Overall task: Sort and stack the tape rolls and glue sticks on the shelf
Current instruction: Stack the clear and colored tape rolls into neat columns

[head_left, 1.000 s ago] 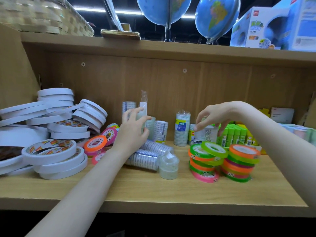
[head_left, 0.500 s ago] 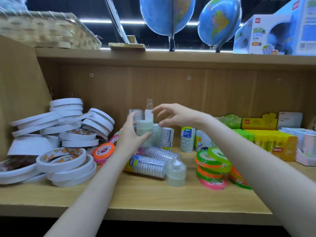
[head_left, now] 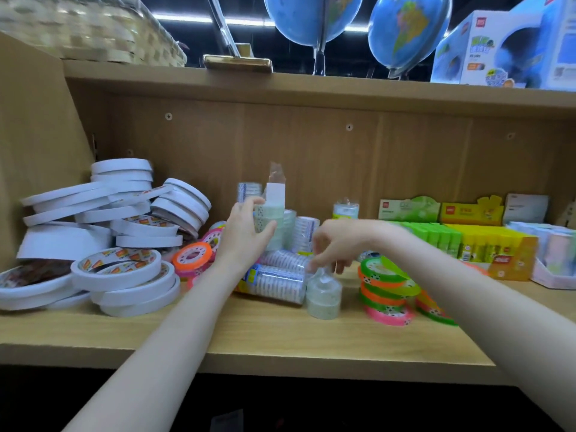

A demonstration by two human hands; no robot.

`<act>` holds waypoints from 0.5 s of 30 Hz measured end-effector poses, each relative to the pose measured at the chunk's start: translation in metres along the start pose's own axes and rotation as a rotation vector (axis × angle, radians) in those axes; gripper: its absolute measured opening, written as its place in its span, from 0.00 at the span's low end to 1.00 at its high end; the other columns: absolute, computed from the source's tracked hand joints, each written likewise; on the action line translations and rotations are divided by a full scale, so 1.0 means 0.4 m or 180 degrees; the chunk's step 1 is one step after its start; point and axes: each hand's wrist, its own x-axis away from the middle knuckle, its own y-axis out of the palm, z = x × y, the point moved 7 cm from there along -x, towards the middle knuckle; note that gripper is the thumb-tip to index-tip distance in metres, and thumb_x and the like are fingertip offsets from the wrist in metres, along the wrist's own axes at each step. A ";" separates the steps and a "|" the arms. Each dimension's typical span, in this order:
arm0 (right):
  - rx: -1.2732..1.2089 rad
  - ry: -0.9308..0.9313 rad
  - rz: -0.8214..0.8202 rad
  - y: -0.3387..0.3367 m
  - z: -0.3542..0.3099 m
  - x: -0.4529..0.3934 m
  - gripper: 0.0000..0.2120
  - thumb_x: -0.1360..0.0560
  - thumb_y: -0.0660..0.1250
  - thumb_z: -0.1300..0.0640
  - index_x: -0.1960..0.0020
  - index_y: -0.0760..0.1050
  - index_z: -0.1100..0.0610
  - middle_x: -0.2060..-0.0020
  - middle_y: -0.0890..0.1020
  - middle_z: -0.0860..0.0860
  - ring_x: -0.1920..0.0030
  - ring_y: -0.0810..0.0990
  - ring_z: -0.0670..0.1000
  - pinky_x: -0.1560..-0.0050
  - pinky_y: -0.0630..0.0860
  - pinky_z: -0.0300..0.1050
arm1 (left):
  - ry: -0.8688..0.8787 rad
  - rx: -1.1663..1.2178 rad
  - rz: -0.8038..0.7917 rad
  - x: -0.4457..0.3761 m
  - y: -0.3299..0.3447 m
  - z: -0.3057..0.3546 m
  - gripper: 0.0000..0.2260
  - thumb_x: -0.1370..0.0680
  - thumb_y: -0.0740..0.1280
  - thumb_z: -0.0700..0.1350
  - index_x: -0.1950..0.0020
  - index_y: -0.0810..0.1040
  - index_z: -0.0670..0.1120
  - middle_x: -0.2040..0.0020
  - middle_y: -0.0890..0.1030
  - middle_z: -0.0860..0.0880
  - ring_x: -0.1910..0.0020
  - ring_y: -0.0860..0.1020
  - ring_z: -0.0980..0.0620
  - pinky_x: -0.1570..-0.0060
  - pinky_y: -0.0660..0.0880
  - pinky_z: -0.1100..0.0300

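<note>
The shelf [head_left: 280, 344] is pale wood with a matching back panel; on the board above it stand two globes [head_left: 314, 17], a woven basket [head_left: 93, 29] and a boxed globe [head_left: 498, 48], with dark shop ceiling and strip lights behind. Far out past the left hand's outer side slumps the biggest heap, the white double-sided tape rolls [head_left: 121, 269], tumbled and leaning. Beyond the right forearm's outer side stand the glue sticks [head_left: 486, 241], in green and yellow display trays, already tidy. Just under the right wrist sit the neon tape rolls [head_left: 386, 291] in two short stacks. Between the two hands lie sleeves of clear tape [head_left: 277, 282] on their sides.

A second ago the right hand [head_left: 336, 247] hovered up over the neon stacks; it has since swung across and dropped, and now its fingers curl down to pinch the top of the small clear tape pack [head_left: 322, 294] standing directly beneath it. The left hand [head_left: 246, 235] has kept its grip throughout, fingers and thumb wrapped round an upright clear tape sleeve [head_left: 269, 219] at the back. My reading: the neon rolls are finished with, and the clear tapes are now being gathered and stood together
</note>
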 end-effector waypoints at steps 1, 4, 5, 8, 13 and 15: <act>-0.0157 0.0062 -0.0109 0.018 0.007 -0.007 0.17 0.29 0.71 0.46 0.53 0.73 0.58 0.59 0.84 0.55 0.61 0.84 0.51 0.67 0.77 0.38 | -0.0001 -0.0009 0.0010 0.002 0.000 0.001 0.18 0.25 0.67 0.44 0.36 0.70 0.45 0.41 0.72 0.44 0.44 0.72 0.48 0.52 0.64 0.62; -0.0474 0.0108 0.0018 0.013 0.015 -0.006 0.22 0.31 0.74 0.48 0.47 0.71 0.60 0.56 0.82 0.56 0.62 0.82 0.51 0.67 0.77 0.38 | 0.0019 -0.0040 0.0054 0.008 -0.006 0.006 0.18 0.24 0.67 0.44 0.35 0.69 0.45 0.40 0.71 0.44 0.48 0.71 0.51 0.53 0.63 0.63; -0.0428 0.0118 0.0154 -0.006 0.018 0.002 0.23 0.32 0.74 0.49 0.46 0.71 0.60 0.56 0.82 0.56 0.63 0.81 0.50 0.67 0.75 0.38 | 0.0004 -0.0017 0.0081 0.008 -0.009 0.007 0.18 0.24 0.66 0.44 0.35 0.69 0.45 0.39 0.70 0.44 0.49 0.70 0.53 0.53 0.63 0.64; -0.0757 0.0072 0.0847 -0.098 0.043 0.029 0.19 0.32 0.75 0.52 0.50 0.71 0.60 0.58 0.77 0.55 0.64 0.76 0.51 0.64 0.75 0.41 | -0.0117 0.0127 0.0210 0.007 -0.023 0.008 0.18 0.23 0.66 0.44 0.35 0.68 0.44 0.40 0.70 0.44 0.50 0.68 0.56 0.54 0.63 0.67; -0.2207 0.0056 0.1705 -0.201 0.124 0.056 0.20 0.31 0.73 0.60 0.43 0.69 0.60 0.50 0.74 0.56 0.60 0.80 0.50 0.62 0.80 0.43 | -0.0038 -0.0014 0.0012 0.006 -0.005 0.003 0.16 0.24 0.67 0.46 0.38 0.70 0.45 0.42 0.71 0.46 0.50 0.71 0.53 0.51 0.67 0.60; -0.2140 0.0025 0.1878 -0.217 0.138 0.066 0.20 0.31 0.74 0.61 0.44 0.70 0.61 0.53 0.75 0.55 0.60 0.79 0.49 0.63 0.79 0.41 | -0.0154 -0.0089 -0.0372 0.004 0.021 -0.012 0.15 0.26 0.69 0.48 0.43 0.71 0.46 0.45 0.70 0.48 0.50 0.72 0.52 0.51 0.68 0.59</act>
